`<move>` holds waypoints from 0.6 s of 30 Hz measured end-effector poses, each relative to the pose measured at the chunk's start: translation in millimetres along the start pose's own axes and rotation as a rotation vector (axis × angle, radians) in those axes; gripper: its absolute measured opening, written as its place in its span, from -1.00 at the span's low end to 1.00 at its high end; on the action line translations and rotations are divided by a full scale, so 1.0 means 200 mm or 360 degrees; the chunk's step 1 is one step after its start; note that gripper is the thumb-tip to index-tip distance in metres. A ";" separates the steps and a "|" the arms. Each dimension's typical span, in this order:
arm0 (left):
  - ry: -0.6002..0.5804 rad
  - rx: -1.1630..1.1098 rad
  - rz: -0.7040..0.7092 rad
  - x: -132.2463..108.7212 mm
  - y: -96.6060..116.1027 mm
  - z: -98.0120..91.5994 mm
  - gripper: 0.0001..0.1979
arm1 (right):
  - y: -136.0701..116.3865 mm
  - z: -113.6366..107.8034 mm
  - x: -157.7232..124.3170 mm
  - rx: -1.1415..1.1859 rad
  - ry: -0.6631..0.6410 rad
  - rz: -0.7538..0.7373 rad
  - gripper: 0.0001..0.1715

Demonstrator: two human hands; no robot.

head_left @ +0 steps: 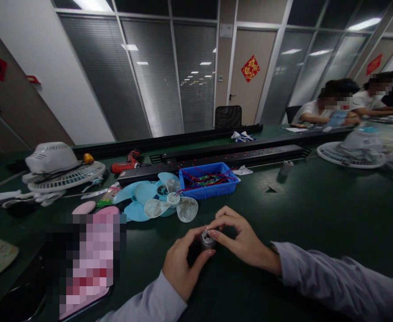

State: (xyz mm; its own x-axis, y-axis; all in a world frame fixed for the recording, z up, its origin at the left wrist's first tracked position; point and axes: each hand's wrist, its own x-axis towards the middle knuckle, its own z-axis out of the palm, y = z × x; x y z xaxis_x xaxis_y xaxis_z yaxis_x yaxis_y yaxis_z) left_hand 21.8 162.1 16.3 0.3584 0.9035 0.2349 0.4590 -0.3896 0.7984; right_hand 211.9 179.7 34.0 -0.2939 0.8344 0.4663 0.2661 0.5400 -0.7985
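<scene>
A small silver cylindrical motor stands upright on the dark green tabletop in front of me. My left hand is closed around it, with the thumb on the near side and the fingers on the far left. Over its top, my right hand is closed in a pinch, thumb and fingertips touching the motor's upper end. A tiny pale piece shows at those fingertips; its kind is too small to tell. Part of the motor's side is hidden by my left fingers.
Beyond my hands lie blue and clear fan blades and a blue bin of wires and circuit boards. Another motor stands farther right. Fan housings, a red drill and a pink-screened device lie left. Two people sit far right.
</scene>
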 end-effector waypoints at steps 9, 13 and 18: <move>0.0056 0.0129 0.0019 -0.01 -0.01 -0.01 -0.62 | 0.07 -0.14 -0.06 -0.0305 -0.0248 0.0166 -0.85; 0.0101 0.0122 0.0036 -0.02 -0.01 -0.01 -0.65 | 0.07 -0.18 -0.09 -0.0584 -0.0435 0.0131 -0.87; 0.0121 0.0097 0.0063 -0.01 -0.02 0.00 -0.66 | 0.07 -0.18 -0.09 -0.0663 -0.0450 0.0097 -0.69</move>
State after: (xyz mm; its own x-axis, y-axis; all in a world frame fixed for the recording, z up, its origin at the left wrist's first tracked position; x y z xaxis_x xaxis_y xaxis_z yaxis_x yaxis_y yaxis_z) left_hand 18.3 161.6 12.4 0.3156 0.8973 0.3087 0.4954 -0.4333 0.7529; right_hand 254.8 176.3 28.0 -0.4879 0.8344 0.2563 0.6172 0.5374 -0.5747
